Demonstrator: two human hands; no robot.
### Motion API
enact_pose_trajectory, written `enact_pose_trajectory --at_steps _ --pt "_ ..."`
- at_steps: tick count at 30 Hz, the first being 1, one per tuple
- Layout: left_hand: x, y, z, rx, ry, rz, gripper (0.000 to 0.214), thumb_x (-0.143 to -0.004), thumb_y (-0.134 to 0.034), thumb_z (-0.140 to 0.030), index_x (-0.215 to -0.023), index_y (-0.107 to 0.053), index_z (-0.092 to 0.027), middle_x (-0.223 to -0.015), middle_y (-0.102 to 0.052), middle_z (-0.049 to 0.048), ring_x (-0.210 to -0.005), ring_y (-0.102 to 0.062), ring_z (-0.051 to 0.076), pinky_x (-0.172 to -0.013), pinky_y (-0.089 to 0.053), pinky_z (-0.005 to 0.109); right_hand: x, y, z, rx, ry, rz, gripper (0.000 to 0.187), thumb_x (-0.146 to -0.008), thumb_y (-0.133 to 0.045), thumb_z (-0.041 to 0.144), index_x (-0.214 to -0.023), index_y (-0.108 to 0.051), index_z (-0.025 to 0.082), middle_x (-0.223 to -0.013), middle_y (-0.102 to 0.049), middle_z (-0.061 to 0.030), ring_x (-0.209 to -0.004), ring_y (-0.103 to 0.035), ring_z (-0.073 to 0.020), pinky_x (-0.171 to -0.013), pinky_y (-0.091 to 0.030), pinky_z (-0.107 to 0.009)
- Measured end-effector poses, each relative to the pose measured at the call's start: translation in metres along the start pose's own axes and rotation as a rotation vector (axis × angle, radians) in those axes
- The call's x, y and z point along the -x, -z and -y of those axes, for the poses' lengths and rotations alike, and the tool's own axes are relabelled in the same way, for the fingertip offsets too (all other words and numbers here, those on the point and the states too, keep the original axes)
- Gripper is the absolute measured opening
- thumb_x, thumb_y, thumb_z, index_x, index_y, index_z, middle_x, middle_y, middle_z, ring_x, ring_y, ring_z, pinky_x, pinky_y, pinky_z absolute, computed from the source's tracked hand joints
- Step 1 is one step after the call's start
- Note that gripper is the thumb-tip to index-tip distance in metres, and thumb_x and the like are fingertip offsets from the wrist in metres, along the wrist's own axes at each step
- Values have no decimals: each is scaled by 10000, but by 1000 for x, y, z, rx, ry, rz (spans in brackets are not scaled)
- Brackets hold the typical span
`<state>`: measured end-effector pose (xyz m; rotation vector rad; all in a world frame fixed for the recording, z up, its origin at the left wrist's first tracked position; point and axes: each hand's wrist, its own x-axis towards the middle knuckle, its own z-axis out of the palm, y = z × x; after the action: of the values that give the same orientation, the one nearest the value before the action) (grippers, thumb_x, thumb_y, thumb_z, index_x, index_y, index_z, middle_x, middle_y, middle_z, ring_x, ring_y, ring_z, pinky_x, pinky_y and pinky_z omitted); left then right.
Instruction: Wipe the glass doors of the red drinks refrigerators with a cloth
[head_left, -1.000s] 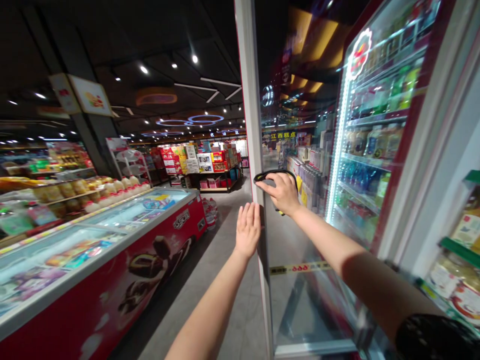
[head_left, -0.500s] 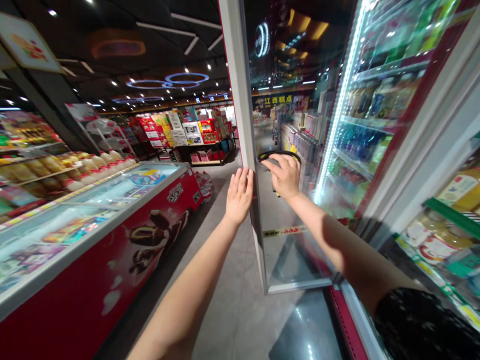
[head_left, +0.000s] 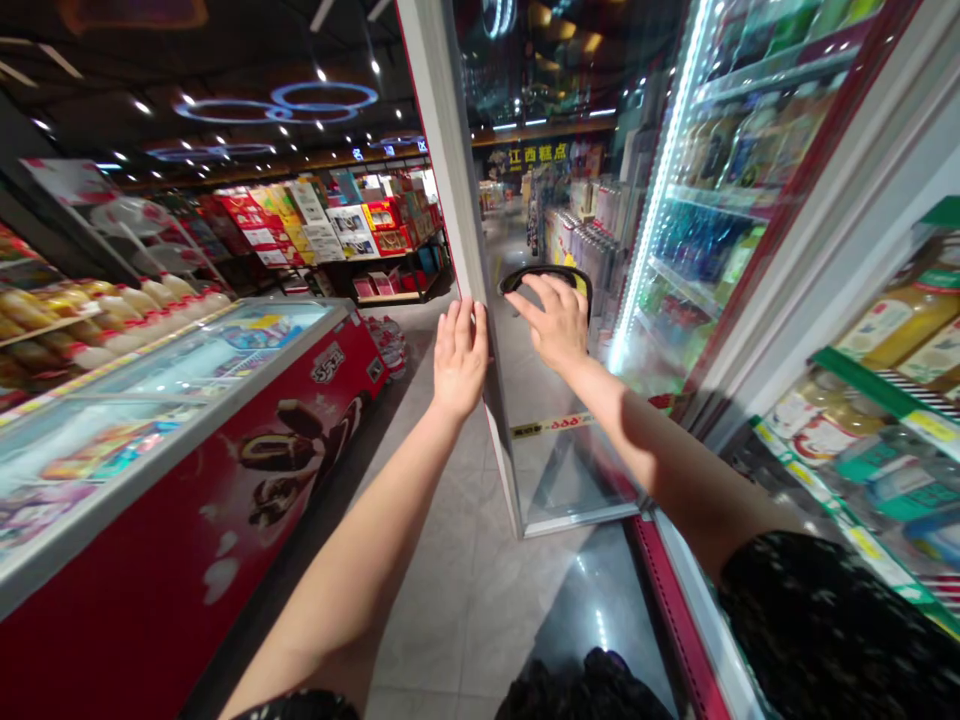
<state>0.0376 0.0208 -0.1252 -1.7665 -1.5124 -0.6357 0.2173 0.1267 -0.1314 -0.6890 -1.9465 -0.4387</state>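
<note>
A glass fridge door [head_left: 570, 440] with a pale frame [head_left: 450, 190] stands swung out in front of me. My left hand [head_left: 459, 355] lies flat and open against the outer edge of the frame, fingers pointing up. My right hand [head_left: 551, 322] reaches behind the glass, its fingers resting on the black loop handle [head_left: 546, 276]; they look extended rather than wrapped round it. The open fridge [head_left: 847, 420] at right shows shelves of bottled drinks.
A red chest freezer [head_left: 187, 440] with a glass lid runs along the left. A grey tiled aisle [head_left: 450, 600] lies between it and the fridge. Stacked boxed goods [head_left: 330, 225] stand at the far end. More lit drink coolers [head_left: 712, 200] show behind the glass.
The door's bottom edge has come into view and the door sits further left in the frame. Both hands stayed on the door and moved with it; my view has tilted down.
</note>
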Motion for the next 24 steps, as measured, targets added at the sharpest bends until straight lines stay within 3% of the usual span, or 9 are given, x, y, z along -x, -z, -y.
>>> enact_pose_trajectory --at_steps 5,7,9,12,15,18,20,22,24 --pt "0 5 3 -48 -37 -36 839 -909 -635 -154 -1622 -196 -110 -1653 -307 241 -1578 -141 335 -1286 -169 588 65 -14 -3 -58 303 319 466 -967 -509 104 -1305 -655 391 -1483 -601 47 -1394 -481 -197 -1146 -374 -469" --pt "0 5 4 -54 -49 -55 851 -909 -631 -154 -1630 -179 -122 -1648 -321 238 -1572 -164 336 -1282 -189 592 74 -13 -15 -59 343 338 513 -949 -516 82 -1303 -648 429 -1475 -605 82 -1387 -505 -178 -1145 -392 -450" --pt "2 3 3 -57 -36 -90 851 -917 -611 -146 -1637 -158 -133 -1647 -319 237 -1569 -166 333 -1281 -187 596 70 -6 -33 -37 255 255 590 -926 -496 46 -1363 -614 424 -1511 -574 65 -1429 -467 -193 -1186 -354 -487" --pt "5 -1 -8 -65 -17 -151 774 -965 -493 -107 -1647 -129 -153 -1658 -294 215 -1572 -123 301 -1289 -136 592 71 0 -56 -12 -48 41 665 -873 -458 -3 -1426 -591 342 -1564 -517 -10 -1515 -344 -242 -1226 -299 -562" --pt "2 -4 -28 -55 -132 -116 704 -1002 -377 -83 -1650 -115 -169 -1663 -290 152 -1572 -107 229 -1308 -118 508 93 -7 -60 -37 -242 -41 693 -817 -429 -37 -1406 -624 272 -1561 -515 -70 -1549 -275 -259 -1204 -357 -559" --pt "-10 -9 -52 -31 -290 -3 684 -1000 -358 -79 -1644 -146 -159 -1666 -277 114 -1568 -119 189 -1310 -155 434 107 -16 -51 -84 -112 81 700 -795 -428 -53 -1374 -651 271 -1539 -543 -79 -1537 -306 -249 -1203 -364 -563" --pt "-23 -14 -67 -35 -336 59 684 -987 -374 -72 -1638 -179 -151 -1671 -257 115 -1570 -107 201 -1304 -172 460 101 -15 -54 -96 -3 123 684 -816 -436 -42 -1370 -652 295 -1531 -553 -60 -1522 -339 -233 -1217 -345 -566" --pt "-35 -20 -80 -56 -324 104 718 -966 -436 -74 -1635 -198 -182 -1680 -229 114 -1574 -80 240 -1287 -143 575 91 -9 -71 -95 10 79 676 -848 -436 -17 -1398 -625 328 -1540 -545 -39 -1519 -349 -226 -1227 -330 -570" --pt "-43 -28 -89 -82 -270 135 799 -924 -527 -69 -1634 -205 -243 -1687 -201 105 -1576 -49 292 -1228 -71 721 89 -3 -97 -98 -102 -40 680 -873 -408 5 -1432 -594 345 -1557 -523 -32 -1530 -331 -235 -1230 -322 -584"
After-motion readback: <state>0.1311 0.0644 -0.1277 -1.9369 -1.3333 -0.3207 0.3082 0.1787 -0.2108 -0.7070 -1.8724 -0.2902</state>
